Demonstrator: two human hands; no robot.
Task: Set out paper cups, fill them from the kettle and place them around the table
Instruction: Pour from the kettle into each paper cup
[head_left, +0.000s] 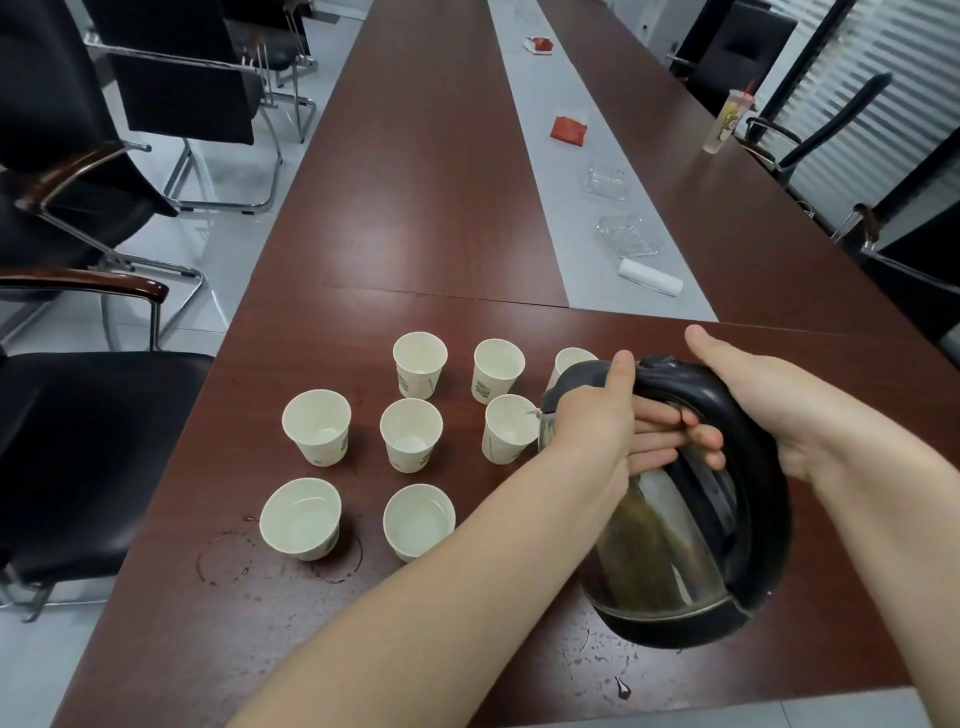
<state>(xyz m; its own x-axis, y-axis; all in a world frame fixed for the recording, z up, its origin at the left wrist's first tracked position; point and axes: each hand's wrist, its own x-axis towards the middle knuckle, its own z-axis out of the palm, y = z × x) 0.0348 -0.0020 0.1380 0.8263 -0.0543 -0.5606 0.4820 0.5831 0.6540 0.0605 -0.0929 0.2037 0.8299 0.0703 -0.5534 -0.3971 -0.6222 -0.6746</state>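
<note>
Several white paper cups stand in rows on the dark wooden table (415, 218). The nearest two, cup (301, 517) and cup (418, 521), hold water. A steel kettle (670, 545) with black lid and handle is tilted to the left, its spout at the rim of the middle-row right cup (509, 428). My right hand (748, 415) grips the black handle from the right. My left hand (597, 421) presses on the lid and upper body of the kettle. One cup (571, 361) at the back right is partly hidden behind the kettle lid.
Water rings and drops lie on the table near the front cups and under the kettle. A grey runner (561, 156) carries glass ashtrays (623, 236), a white roll (649, 278) and red packets (569, 129). Black chairs (78, 441) line both sides. A drink cup (727, 122) stands far right.
</note>
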